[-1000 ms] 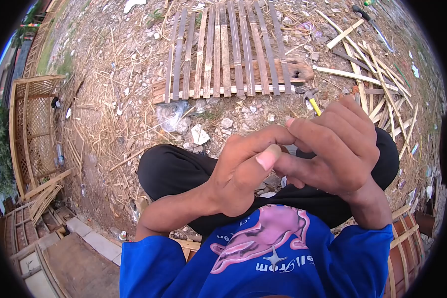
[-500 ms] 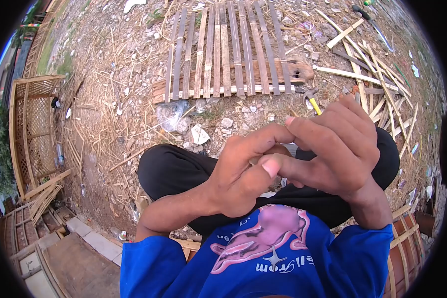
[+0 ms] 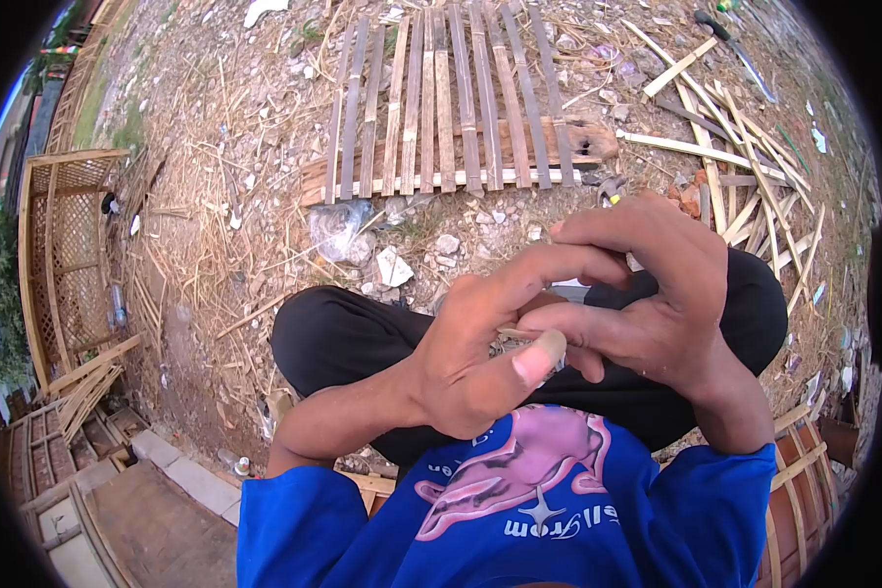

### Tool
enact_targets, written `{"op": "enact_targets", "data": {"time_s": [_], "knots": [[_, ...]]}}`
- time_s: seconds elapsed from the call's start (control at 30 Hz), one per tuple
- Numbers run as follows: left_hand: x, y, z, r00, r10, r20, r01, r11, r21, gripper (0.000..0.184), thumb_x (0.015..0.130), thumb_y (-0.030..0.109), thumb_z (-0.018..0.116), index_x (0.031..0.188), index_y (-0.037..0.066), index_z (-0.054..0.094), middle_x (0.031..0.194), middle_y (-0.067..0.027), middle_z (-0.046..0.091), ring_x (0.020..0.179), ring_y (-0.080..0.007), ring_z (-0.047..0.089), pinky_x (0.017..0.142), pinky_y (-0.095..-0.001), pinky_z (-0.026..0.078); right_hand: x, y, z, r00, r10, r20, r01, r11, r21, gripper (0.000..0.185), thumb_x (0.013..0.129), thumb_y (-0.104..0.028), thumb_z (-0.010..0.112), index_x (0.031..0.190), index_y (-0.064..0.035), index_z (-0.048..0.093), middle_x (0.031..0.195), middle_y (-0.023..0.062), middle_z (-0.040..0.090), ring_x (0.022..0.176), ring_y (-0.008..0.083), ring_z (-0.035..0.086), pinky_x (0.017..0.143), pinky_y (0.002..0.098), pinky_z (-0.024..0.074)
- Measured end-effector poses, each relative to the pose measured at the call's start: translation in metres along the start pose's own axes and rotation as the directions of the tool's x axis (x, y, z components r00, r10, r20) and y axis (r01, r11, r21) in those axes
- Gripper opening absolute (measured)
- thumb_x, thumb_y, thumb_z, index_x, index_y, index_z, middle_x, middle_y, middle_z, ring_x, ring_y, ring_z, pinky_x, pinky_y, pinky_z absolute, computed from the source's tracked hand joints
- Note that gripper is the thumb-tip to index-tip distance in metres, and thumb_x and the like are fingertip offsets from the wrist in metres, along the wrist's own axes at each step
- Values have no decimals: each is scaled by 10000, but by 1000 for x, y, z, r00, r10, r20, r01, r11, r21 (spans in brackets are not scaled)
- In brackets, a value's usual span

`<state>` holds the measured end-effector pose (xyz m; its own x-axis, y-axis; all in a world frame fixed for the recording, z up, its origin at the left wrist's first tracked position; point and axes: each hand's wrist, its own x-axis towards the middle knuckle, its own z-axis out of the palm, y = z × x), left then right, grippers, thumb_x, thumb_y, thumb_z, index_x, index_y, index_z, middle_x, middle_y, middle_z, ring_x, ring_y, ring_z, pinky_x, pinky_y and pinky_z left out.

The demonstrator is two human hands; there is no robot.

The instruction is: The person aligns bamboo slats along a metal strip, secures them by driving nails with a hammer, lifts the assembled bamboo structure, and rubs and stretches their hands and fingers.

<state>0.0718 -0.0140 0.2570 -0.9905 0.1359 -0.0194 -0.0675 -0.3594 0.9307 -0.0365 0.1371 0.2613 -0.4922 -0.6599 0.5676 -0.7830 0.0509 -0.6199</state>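
My left hand (image 3: 475, 343) is cupped above my lap, its fingers curled around a small clump of thin greyish pieces (image 3: 508, 341). They are too small and too covered to name. My right hand (image 3: 671, 284) reaches in from the other side, its thumb and fingers bent against the left hand's fingers. Whatever its fingertips pinch is hidden. Just beyond the right hand lies a hammer (image 3: 611, 187), partly covered by it. Farther out, a row of narrow slats (image 3: 428, 108) rests across a light strip (image 3: 363, 186) and a thick weathered beam (image 3: 588, 145).
Loose wooden strips (image 3: 745, 147) are heaped at the right, below a black-handled saw (image 3: 740, 54). A clear plastic bag (image 3: 335, 230) and white stones (image 3: 393, 266) lie before my knees. At the left stands a lattice panel (image 3: 73, 245). Straw and rubble cover the ground.
The left thumb has lifted away from the right fingers, exposing the greyish pieces in the left hand. My right hand has shifted slightly left, and its index finger is more extended.
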Motion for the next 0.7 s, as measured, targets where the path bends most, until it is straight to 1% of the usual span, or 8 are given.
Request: {"op": "enact_targets", "data": {"time_s": [0.07,0.17,0.27,0.37,0.47,0.57,0.67,0.7], "knots": [[2,-4,4,993,120,-15,-118,987,106,467,873,149,605,1286,-37,488,1040,-159,640,814,-182,696,706,-287,539,-1,0,0,1000,20,0,-20,1000,24,559,550,-343,918,932,-13,677,775,85,672,637,193,618,576,282,462],[0,-5,0,990,137,33,-141,972,186,506,805,37,696,1273,-14,512,1000,-116,646,826,-140,682,700,-269,534,-2,1,0,1000,12,-12,-11,999,47,599,530,-393,913,930,-16,677,748,71,660,615,178,598,548,274,440],[1,-6,0,986,159,47,-166,967,195,475,810,65,713,1244,-13,536,983,-102,651,824,-125,675,698,-266,533,-1,2,0,999,-29,-39,30,999,34,614,521,-422,904,925,-20,677,713,51,639,587,161,572,522,268,409],[4,-5,-4,965,245,93,-262,913,312,437,814,66,731,1210,-10,562,1018,-114,662,825,-124,677,699,-262,533,-1,3,2,995,-79,-64,78,997,-7,604,527,-427,898,921,-26,677,668,26,606,558,147,542,505,265,379],[5,-6,-3,949,304,84,-311,861,402,393,819,79,749,1171,-1,593,1001,-111,687,792,-125,682,687,-255,534,0,4,2,993,-104,-57,104,995,-14,584,551,-430,891,921,-32,677,636,10,576,540,138,520,498,262,364],[5,5,-6,968,207,143,-251,843,476,345,794,15,773,1094,-55,618,931,-157,711,859,-181,710,784,-296,566,-3,5,3,995,-88,-45,88,996,-11,543,593,-417,886,922,-39,679,621,-2,562,533,126,509,492,258,359],[2,3,-2,989,127,71,-143,936,322,271,811,-6,758,1053,-48,646,841,-130,728,811,-186,722,743,-292,573,-3,4,3,999,-44,-28,44,999,3,493,636,-394,880,923,-46,683,623,-9,566,534,110,507,482,251,360],[3,3,-2,987,135,92,-158,930,332,248,815,-15,751,1041,-41,651,827,-132,727,805,-188,724,729,-295,575,-4,5,3,999,-34,-20,34,999,8,478,646,-384,878,924,-48,685,625,-11,569,535,105,507,479,248,362]]}}
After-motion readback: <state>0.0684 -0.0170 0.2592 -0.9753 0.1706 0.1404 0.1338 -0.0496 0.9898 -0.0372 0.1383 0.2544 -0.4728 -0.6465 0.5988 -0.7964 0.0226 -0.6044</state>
